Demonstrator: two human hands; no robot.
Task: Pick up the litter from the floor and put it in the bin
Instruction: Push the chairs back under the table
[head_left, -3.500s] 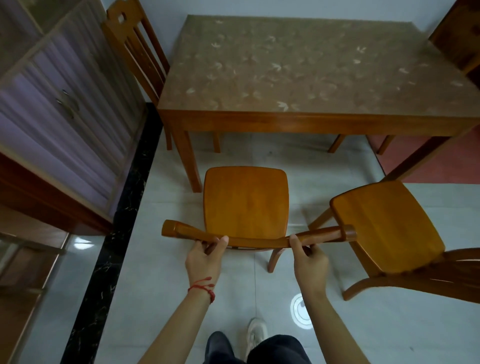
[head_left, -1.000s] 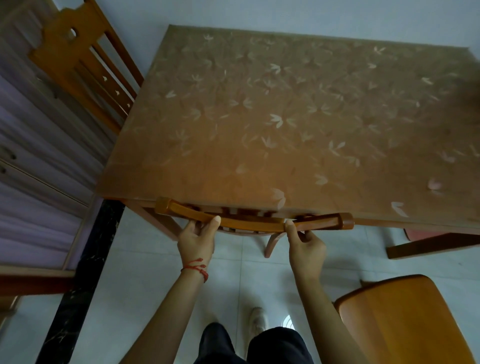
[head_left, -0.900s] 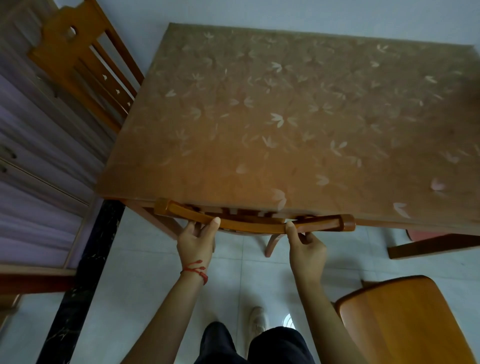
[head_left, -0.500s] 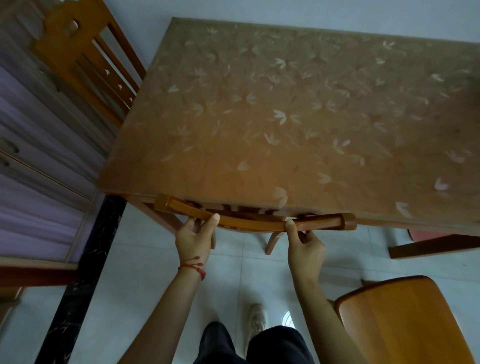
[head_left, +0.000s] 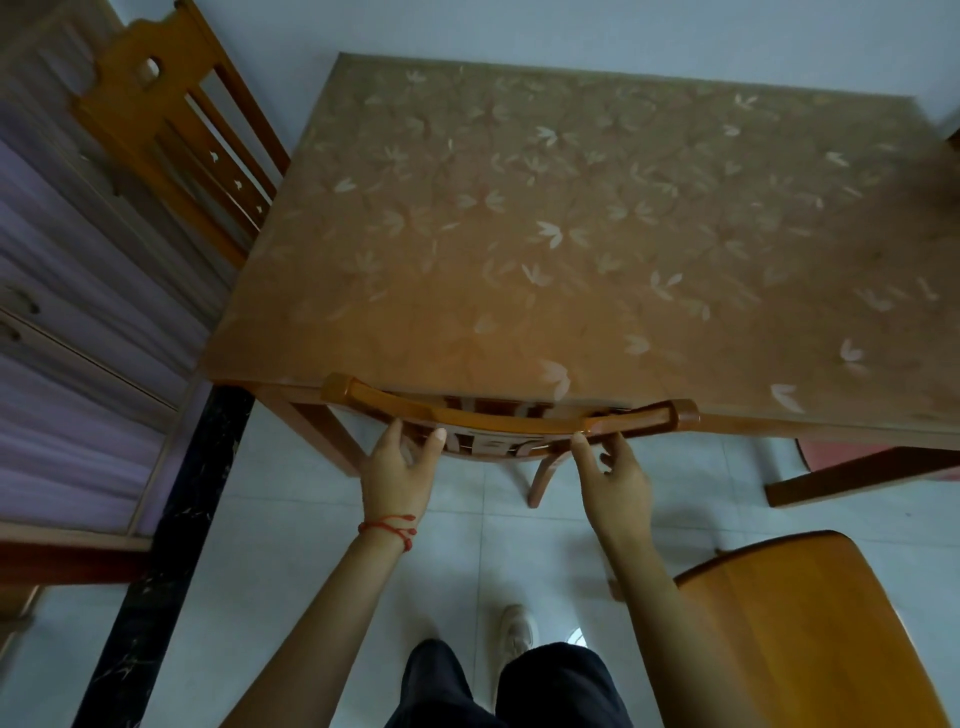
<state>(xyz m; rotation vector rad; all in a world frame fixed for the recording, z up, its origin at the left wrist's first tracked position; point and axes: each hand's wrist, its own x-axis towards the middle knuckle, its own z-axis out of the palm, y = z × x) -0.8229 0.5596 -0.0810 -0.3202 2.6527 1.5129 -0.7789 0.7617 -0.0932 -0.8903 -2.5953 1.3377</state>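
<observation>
Chair (head_left: 509, 418), wooden, pushed in under the near edge of the table (head_left: 571, 234): its curved top rail is showing just beside the table edge, its slatted back and one leg are showing below.

Left hand (head_left: 397, 478): I am reaching it up to the rail's left half, with my fingers (head_left: 394, 427) straight and released, their tips touching the rail's underside and not wrapping it. A red string bracelet (head_left: 389, 527) is sitting on that wrist.

Right hand (head_left: 618, 483): I am setting my thumb against the lower edge of the rail's right half, and the other fingers are curling just below the rail. Whether they are grasping the rail or only resting near it, I cannot tell from this angle.

Table: brown top with a pale leaf pattern, taking up most of the upper view.

Second chair (head_left: 810, 623): its orange seat is standing at lower right, apart from the table.

Third chair (head_left: 171, 135): its slatted back is rising at the table's far left corner, beside a cabinet (head_left: 78, 322) with purplish panels.

Floor (head_left: 291, 571): pale tiles, with a black marbled strip (head_left: 171, 545) running along the cabinet side. My dark trousers (head_left: 519, 686) and one light shoe (head_left: 514, 631) are showing at the bottom.

Litter and bin: I am seeing neither in this view, so I cannot tell where they are lying.
</observation>
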